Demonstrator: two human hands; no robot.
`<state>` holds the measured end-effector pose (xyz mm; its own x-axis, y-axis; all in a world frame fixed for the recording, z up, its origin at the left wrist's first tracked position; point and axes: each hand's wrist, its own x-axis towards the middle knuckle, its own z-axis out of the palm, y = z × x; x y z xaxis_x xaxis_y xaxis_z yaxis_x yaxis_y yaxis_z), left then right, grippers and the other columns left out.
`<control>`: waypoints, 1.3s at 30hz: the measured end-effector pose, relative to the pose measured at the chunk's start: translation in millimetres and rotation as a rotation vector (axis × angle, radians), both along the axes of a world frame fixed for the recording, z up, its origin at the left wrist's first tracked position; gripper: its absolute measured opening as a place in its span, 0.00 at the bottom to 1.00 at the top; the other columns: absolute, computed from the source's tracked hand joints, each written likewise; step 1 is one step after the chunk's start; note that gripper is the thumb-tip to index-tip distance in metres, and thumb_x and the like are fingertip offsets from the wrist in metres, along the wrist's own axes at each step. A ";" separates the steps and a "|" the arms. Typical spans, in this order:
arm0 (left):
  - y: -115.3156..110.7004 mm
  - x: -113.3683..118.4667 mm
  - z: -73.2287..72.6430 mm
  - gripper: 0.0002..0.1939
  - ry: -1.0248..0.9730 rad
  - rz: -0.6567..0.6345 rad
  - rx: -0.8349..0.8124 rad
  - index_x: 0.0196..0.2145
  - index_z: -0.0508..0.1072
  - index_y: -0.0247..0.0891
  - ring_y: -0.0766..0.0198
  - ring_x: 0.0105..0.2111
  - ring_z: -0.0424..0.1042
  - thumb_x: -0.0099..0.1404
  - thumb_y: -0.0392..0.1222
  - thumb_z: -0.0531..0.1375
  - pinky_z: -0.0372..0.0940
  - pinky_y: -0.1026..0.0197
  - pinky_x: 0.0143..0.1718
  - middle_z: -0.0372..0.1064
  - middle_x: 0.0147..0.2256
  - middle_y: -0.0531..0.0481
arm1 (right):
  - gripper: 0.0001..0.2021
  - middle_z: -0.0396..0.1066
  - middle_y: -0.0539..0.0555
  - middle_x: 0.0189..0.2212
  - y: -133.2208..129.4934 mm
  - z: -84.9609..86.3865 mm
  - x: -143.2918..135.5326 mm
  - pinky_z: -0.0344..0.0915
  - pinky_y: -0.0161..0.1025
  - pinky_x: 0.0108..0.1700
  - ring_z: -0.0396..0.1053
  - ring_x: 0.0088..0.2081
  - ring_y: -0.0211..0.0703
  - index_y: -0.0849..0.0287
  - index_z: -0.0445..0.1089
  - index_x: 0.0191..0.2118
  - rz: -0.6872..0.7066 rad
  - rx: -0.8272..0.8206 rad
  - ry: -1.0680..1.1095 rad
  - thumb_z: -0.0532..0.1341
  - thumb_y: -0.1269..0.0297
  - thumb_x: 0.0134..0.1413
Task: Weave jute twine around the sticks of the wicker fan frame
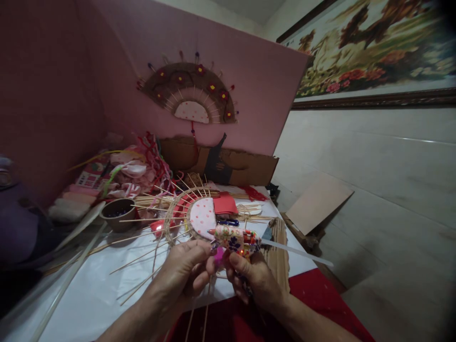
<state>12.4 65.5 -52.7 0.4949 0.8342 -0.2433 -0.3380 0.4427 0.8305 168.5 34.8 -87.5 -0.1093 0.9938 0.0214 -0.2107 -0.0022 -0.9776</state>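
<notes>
The glue gun (233, 240) is in the right hand (256, 280), whose grip is closed around its handle; its nozzle points toward the left hand (190, 266). There the grip is narrow, fingers curled — whether they pinch something small, I cannot tell. The gun should be light and stiff, best held by the handle, since the tip may be hot. The glue stick (297, 251) jutting behind looks bendy. Just beyond lies the fan frame (171, 216) — its thin sticks look fragile, so the spotted half-disc (203, 216) seems the safer hold. The bench (92, 285) is white-covered, with red cloth (320, 297) nearest; behind stands a pink panel (260, 85) bearing a fan (190, 83).
</notes>
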 end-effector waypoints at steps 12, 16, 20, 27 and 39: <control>0.4 10.0 -9.0 0.12 0.056 0.185 0.145 0.22 0.68 0.33 0.78 0.09 0.53 0.47 0.44 0.66 0.44 0.73 0.10 0.68 0.15 0.53 | 0.18 0.60 0.45 0.16 -0.7 -7.2 -9.1 0.52 0.24 0.09 0.52 0.10 0.24 0.64 0.64 0.25 -0.066 -0.049 0.056 0.60 0.51 0.49; -4.7 14.7 -7.7 0.12 0.070 0.267 0.194 0.20 0.67 0.34 0.77 0.09 0.54 0.45 0.43 0.66 0.45 0.72 0.11 0.65 0.13 0.56 | 0.17 0.59 0.45 0.16 -2.4 -6.3 -12.4 0.53 0.24 0.09 0.51 0.11 0.24 0.64 0.64 0.25 -0.041 -0.079 0.135 0.60 0.53 0.50; -4.1 14.0 -9.8 0.10 0.098 0.244 0.228 0.24 0.68 0.34 0.77 0.09 0.54 0.49 0.43 0.65 0.45 0.72 0.11 0.68 0.15 0.55 | 0.16 0.60 0.46 0.19 -2.9 -3.5 -12.4 0.52 0.23 0.09 0.51 0.14 0.25 0.63 0.63 0.25 -0.028 -0.135 0.257 0.61 0.54 0.49; 2.2 11.7 -25.0 0.10 0.357 0.275 0.525 0.24 0.68 0.35 0.69 0.18 0.67 0.56 0.45 0.60 0.59 0.68 0.19 0.70 0.18 0.53 | 0.18 0.55 0.43 0.13 -3.9 -4.4 -15.3 0.52 0.23 0.09 0.50 0.09 0.24 0.63 0.62 0.25 0.034 -0.142 0.214 0.57 0.52 0.52; -0.9 14.0 -17.9 0.07 0.393 0.403 0.345 0.20 0.66 0.36 0.72 0.12 0.62 0.49 0.40 0.60 0.53 0.71 0.13 0.66 0.13 0.57 | 0.17 0.63 0.46 0.18 -6.8 -11.7 -15.1 0.61 0.25 0.15 0.64 0.13 0.29 0.64 0.61 0.32 0.213 -0.051 0.181 0.56 0.52 0.54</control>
<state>26.4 64.6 -70.6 0.0561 0.9980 -0.0274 -0.0646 0.0310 0.9974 153.3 28.0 -99.2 -0.3148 0.9491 0.0102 -0.3713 -0.1132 -0.9216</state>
